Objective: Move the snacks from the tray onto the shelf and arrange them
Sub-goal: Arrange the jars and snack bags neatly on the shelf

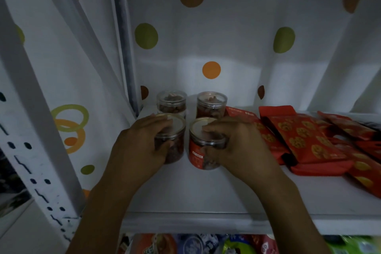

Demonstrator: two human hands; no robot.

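Note:
On the white shelf (185, 196) stand several clear snack jars with dark contents. My left hand (140, 146) grips the front left jar (177, 142) from its left side. My right hand (237, 146) grips the front right jar (198, 150), which carries a red label and a pale lid. Behind them stand two more jars, the back left jar (172, 102) and the back right jar (211, 103), both upright and untouched. All the jars stand on the shelf's left part.
Red snack packets (305, 140) lie overlapping on the shelf's right half. A white upright post (31, 130) with holes stands at left. Spotted white sheeting (206, 47) lines the back. Colourful snack bags (195, 244) show on the level below.

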